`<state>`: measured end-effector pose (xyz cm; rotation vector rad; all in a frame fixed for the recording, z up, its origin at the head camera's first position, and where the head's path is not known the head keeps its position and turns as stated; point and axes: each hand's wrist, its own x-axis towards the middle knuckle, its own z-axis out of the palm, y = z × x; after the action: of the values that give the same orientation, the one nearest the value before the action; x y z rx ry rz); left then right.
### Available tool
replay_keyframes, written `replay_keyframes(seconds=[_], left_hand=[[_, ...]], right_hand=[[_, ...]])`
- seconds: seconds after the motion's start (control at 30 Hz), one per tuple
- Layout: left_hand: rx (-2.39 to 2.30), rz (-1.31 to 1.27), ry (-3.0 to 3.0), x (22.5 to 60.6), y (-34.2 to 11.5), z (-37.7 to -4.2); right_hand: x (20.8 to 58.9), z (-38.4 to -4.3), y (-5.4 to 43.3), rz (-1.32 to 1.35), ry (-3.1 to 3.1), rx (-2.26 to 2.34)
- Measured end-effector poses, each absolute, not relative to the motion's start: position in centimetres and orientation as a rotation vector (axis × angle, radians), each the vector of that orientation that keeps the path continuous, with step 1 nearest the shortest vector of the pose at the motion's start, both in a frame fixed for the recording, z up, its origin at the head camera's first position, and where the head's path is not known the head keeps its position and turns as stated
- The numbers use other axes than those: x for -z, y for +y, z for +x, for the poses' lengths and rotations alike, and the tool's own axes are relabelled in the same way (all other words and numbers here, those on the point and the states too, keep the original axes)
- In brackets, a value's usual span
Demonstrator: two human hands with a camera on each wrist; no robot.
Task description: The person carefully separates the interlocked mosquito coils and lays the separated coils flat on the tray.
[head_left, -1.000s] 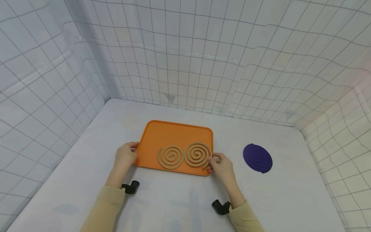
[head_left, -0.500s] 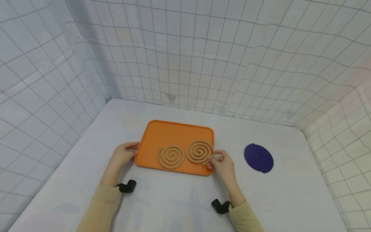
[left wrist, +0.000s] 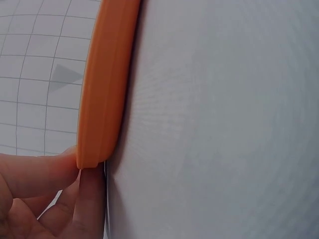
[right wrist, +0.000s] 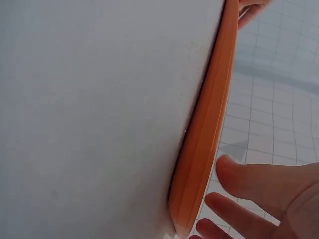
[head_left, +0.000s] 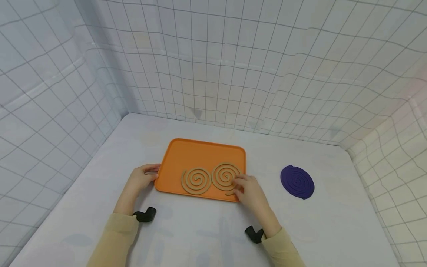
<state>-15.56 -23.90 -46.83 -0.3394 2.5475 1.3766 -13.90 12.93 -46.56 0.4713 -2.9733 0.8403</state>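
An orange tray [head_left: 200, 151] lies on the white table, with two flat tan spirals of cord-like strand near its front edge. My left hand [head_left: 141, 177] grips the tray's left edge, its thumb [left wrist: 55, 172] at the rim and a finger [left wrist: 89, 199] against the side below. The left tan spiral [head_left: 190, 182] lies untouched. Over the right side of the right tan spiral [head_left: 222, 171] is my right hand [head_left: 249, 192], fingers loosely bent. The spiral's outer end sticks out near my thumb. In the right wrist view, thumb [right wrist: 239, 177] and fingers stand apart beside the tray.
A purple spiral disc [head_left: 297, 181] lies on the table [head_left: 333, 222] to the right of the tray. Grid-patterned white sheets [head_left: 213, 66] enclose the table at the back and both sides. Black wrist cameras [head_left: 145, 215] sit inside both sleeves.
The right tan spiral has shifted right and back, then left again, and its outer end now stands away. My right hand has moved left over it. My left hand stays at the tray's edge.
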Motion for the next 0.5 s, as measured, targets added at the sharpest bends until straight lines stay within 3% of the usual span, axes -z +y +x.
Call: replay_keyframes(seconds=[0.13,0.5], left_hand=[[-1.376,-0.346,2.546,46.90,-23.90,-15.58],[-1.376,-0.348,2.553,46.80,-23.82,-15.49]], right_hand=[[46.75,-13.77,12.83,0.633,-2.961,-0.682],[46.36,-13.29,12.41,0.662,-2.894,-0.670]])
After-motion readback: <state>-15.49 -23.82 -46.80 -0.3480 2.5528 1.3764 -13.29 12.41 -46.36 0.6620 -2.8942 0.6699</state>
